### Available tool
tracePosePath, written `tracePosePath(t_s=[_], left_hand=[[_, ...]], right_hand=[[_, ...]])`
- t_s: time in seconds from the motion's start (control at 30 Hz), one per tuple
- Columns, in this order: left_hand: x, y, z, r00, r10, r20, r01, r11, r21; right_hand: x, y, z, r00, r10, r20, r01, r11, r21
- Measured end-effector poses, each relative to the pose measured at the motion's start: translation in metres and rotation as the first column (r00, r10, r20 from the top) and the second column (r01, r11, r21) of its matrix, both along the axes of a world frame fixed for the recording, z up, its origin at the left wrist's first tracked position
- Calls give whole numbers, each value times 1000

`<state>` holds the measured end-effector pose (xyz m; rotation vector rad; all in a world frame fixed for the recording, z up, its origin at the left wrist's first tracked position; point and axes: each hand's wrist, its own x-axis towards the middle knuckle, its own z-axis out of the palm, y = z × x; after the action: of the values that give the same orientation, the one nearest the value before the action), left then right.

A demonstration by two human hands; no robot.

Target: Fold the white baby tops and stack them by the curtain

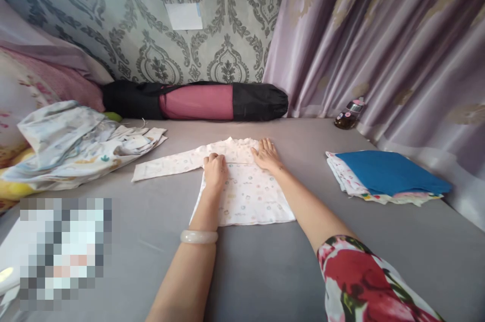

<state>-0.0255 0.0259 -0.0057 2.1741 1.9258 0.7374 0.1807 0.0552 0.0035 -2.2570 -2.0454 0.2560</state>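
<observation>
A small white long-sleeved shirt point(252, 195) with a pale print lies spread on the grey bed sheet point(159, 251). One sleeve stretches out to the left. Across the chest runs a band of cloth that looks like the other sleeve folded over. My left hand point(214, 169), with a pale bangle on its wrist, has its fingers curled down on the left end of that band, closed on the cloth. Flat on the right shoulder of the shirt, near the collar, rests my right hand point(267, 156), open with its fingers stretched out.
Folded clothes with a blue piece on top point(394, 173) lie at the right. Crumpled printed clothing point(79, 142) is heaped at the left. A black and pink rolled bag point(197, 101) lies along the wall, and a baby bottle point(348, 115) leans near the curtain point(333, 34). A blurred patch covers the lower left.
</observation>
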Motion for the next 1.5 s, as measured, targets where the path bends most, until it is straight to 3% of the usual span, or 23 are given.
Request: tracePosePath(t_s=[0.1,0.27,0.47,0.63,0.77,0.93,1.1,1.3,1.5], left_hand=[[0,-2,4,1000,-4,4,4,1000,-4],[3,-7,14,1000,2,16,-3,999,53],[2,-11,14,993,-96,-73,94,995,-40],[-1,-6,10,992,-116,-49,114,992,-51],[-2,-3,10,996,-78,35,80,995,-52],[-6,0,18,972,61,228,-36,993,-112],[-11,4,22,929,123,349,-76,986,-148],[-20,10,18,845,177,505,-101,980,-174],[-31,13,17,722,231,652,-167,973,-160]], right_hand=[[-6,-1,7,1000,-1,-13,1,1000,-2],[-35,-1,6,994,101,-35,-99,993,65],[-53,4,-5,997,44,-56,-39,996,85],[-52,4,-2,998,35,-54,-31,997,66],[-63,2,6,997,10,-70,-5,998,67],[-92,-3,9,979,174,-108,-161,980,119],[-104,-7,4,972,196,-127,-181,976,118],[-102,-4,3,976,188,-114,-179,980,86],[-110,4,16,972,215,-89,-214,976,29]])
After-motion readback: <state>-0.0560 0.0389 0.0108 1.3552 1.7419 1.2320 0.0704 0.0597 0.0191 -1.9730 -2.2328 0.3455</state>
